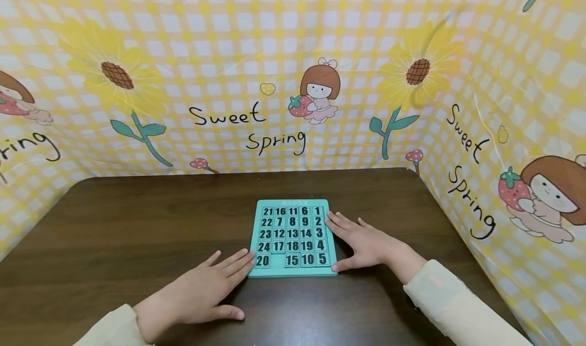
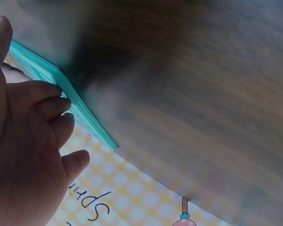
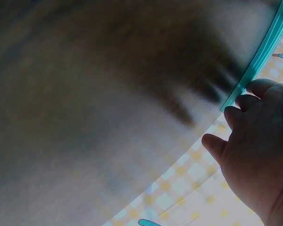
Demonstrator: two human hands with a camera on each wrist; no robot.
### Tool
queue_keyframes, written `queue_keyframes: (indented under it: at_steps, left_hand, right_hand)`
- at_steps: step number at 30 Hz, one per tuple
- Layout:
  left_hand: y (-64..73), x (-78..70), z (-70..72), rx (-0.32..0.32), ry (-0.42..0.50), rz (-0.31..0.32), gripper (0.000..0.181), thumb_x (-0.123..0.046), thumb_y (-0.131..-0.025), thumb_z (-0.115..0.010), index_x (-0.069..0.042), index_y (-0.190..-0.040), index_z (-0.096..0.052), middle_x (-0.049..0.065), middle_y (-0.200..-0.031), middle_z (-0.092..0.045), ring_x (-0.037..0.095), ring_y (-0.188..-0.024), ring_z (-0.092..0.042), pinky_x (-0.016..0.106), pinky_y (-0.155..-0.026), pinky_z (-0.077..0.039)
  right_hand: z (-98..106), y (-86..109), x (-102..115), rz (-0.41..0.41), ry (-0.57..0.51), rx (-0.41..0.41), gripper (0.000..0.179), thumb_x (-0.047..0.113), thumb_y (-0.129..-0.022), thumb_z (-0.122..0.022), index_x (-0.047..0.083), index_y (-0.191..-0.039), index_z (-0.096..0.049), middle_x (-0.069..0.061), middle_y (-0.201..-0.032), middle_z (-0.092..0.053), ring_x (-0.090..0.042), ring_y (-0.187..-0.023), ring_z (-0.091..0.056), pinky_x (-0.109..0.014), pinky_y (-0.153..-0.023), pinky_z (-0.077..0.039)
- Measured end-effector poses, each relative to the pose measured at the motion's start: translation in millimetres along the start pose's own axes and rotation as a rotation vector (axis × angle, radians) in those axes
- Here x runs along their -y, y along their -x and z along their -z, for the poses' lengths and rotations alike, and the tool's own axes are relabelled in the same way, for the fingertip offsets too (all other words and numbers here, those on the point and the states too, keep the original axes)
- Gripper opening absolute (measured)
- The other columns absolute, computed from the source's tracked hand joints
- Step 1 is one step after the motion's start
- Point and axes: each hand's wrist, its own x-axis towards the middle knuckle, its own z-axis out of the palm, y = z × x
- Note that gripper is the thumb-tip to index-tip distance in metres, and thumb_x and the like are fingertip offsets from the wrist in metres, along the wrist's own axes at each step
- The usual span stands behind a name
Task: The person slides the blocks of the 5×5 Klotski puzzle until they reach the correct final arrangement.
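Note:
A teal number slide puzzle (image 1: pixel 293 273) lies flat on the dark wooden table, its numbered tiles facing up. One gap shows in the bottom row, between tile 20 (image 1: pixel 262 261) and tile 15 (image 1: pixel 291 260). My left hand (image 1: pixel 201 290) has its fingers stretched out, fingertips at the puzzle's lower left edge, thumb apart on the table side. On the other side my right hand (image 1: pixel 366 244) touches the right edge, fingers toward the upper corner and thumb by the lower one. Both wrist views show the puzzle's teal side edge (image 2: pixel 87 113) beside the extended fingers.
The brown wooden table (image 1: pixel 137 224) spreads out around the puzzle. Behind it and along the right side hangs a yellow checked cloth (image 1: pixel 220 71) printed with sunflowers, cartoon figures and "Sweet Spring". Light sleeves (image 1: pixel 458 300) cover both forearms.

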Motion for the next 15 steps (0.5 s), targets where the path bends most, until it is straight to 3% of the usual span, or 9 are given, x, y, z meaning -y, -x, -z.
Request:
queue_keyframes:
  at_steps: [15]
  left_hand:
    - [-15.9,-8.6,-3.0,-0.005,-0.013,-0.054,0.092,-0.073,-0.092,-0.04,-0.008,-0.157,-0.03,0.007,-0.166,-0.024,0.027,-0.153,-0.024,0.065,-0.114,-0.028]
  right_hand:
    - [1,0.0,0,-0.012,-0.002,0.003,0.108,0.072,-0.082,-0.062,0.017,-0.161,-0.012,-0.001,-0.169,-0.003,-0.024,-0.157,-0.006,-0.065,-0.12,-0.014]
